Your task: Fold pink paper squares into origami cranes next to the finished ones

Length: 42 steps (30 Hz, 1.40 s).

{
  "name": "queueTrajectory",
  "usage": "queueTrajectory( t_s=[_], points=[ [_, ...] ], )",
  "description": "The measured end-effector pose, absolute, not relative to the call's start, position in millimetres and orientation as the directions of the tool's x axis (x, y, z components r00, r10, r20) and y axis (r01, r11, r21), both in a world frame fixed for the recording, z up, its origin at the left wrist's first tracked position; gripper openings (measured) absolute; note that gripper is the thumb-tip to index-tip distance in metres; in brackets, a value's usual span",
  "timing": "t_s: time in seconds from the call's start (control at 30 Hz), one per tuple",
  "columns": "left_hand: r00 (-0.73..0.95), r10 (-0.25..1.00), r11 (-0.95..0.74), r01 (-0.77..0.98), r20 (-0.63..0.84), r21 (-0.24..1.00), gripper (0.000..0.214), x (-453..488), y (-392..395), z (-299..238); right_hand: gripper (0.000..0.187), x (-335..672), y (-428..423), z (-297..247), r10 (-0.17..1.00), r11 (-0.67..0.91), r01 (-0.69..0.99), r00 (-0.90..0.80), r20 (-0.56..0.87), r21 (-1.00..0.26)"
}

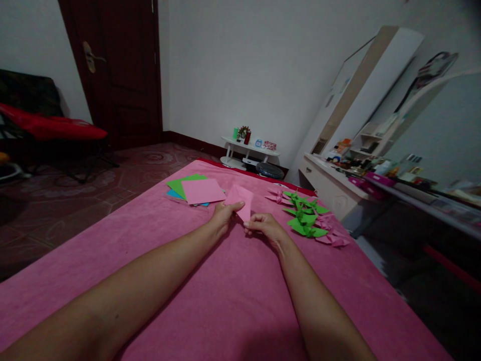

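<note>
A pink sheet of origami paper (243, 194), partly folded, is held up between both hands over the pink cloth. My left hand (224, 216) grips its left side, thumb on top and fingers hidden underneath. At the lower corner, my right hand (263, 226) pinches the paper between thumb and fingers. Left of the hands lies a loose stack of square paper, with a pink sheet (204, 191) on top and a green sheet (176, 186) and blue edges showing below. To the right sit several folded paper cranes, green cranes (306, 220) and pink cranes (332, 233).
The pink cloth (180, 291) covers the surface under my arms. Beyond its far edge stands a low white shelf (250, 146) with small items. A dressing table (338, 188) crowded with bottles is on the right. A red folding chair (56, 128) stands left, near the dark door (120, 65).
</note>
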<state>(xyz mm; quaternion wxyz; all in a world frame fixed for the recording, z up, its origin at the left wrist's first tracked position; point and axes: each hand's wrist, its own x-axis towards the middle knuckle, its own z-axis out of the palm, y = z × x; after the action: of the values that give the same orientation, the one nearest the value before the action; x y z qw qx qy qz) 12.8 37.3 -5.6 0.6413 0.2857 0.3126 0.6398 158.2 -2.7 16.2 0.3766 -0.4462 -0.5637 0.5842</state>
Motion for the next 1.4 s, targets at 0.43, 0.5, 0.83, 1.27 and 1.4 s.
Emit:
queueTrajectory(
  t_s=[0.43,0.5,0.83,1.27,1.4],
  points=[
    [-0.097,0.995,-0.043,-0.618,-0.022,0.785,0.032,-1.0,43.7,-2.4,0.041,152.8,2.6,11.1,0.962,-0.030,0.009,-0.272,-0.032,-0.999],
    [-0.069,0.998,-0.049,-0.612,0.008,0.789,0.032,4.8,38.5,-3.1,0.043,150.9,3.0,11.6,0.964,-0.035,-0.022,-0.264,-0.028,-0.999],
    [-0.093,0.995,-0.072,-0.579,0.021,0.812,0.030,9.9,34.5,-2.8,0.029,148.9,-1.8,8.1,0.956,0.032,0.030,-0.294,0.022,-0.999],
    [0.094,0.996,0.047,-0.537,0.005,0.842,0.029,9.7,29.0,-1.0,0.036,161.5,1.2,12.0,0.947,0.047,0.032,-0.320,0.034,-0.998],
    [0.189,0.981,0.042,-0.469,0.054,0.882,0.034,11.8,23.4,0.3,0.037,162.2,6.8,10.1,0.994,0.069,-0.064,-0.082,0.074,-0.996]
  ],
)
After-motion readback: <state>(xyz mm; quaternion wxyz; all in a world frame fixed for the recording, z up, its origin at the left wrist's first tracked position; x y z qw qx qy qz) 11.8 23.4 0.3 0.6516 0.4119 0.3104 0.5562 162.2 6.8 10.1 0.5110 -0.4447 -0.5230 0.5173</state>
